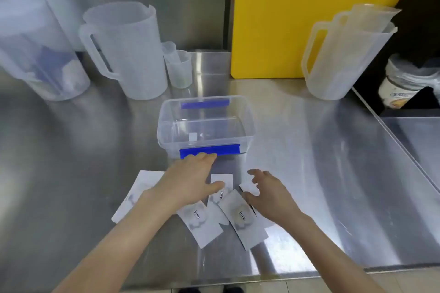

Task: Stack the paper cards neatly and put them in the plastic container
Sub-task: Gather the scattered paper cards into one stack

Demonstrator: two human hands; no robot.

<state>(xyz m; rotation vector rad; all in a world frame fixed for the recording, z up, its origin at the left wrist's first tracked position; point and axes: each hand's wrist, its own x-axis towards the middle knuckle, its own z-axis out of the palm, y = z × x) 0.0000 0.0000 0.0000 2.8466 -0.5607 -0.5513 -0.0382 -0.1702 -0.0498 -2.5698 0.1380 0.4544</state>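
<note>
Several white paper cards (247,221) printed with "love" lie spread and overlapping on the steel counter, near its front edge. One card (133,194) lies apart at the left, partly under my left forearm. My left hand (190,179) rests flat over the cards, fingers spread, its fingertips near the container's blue clip. My right hand (269,191) hovers over the right-hand cards with fingers apart and curled. Just beyond both hands stands the clear plastic container (247,123) with blue clips, lid off, nothing inside it.
Clear plastic jugs (128,50) and small measuring cups (179,66) stand at the back left. Another jug (342,54) stands at the back right before a yellow cutting board (273,19). The counter edge drops off on the right toward a tub (400,88).
</note>
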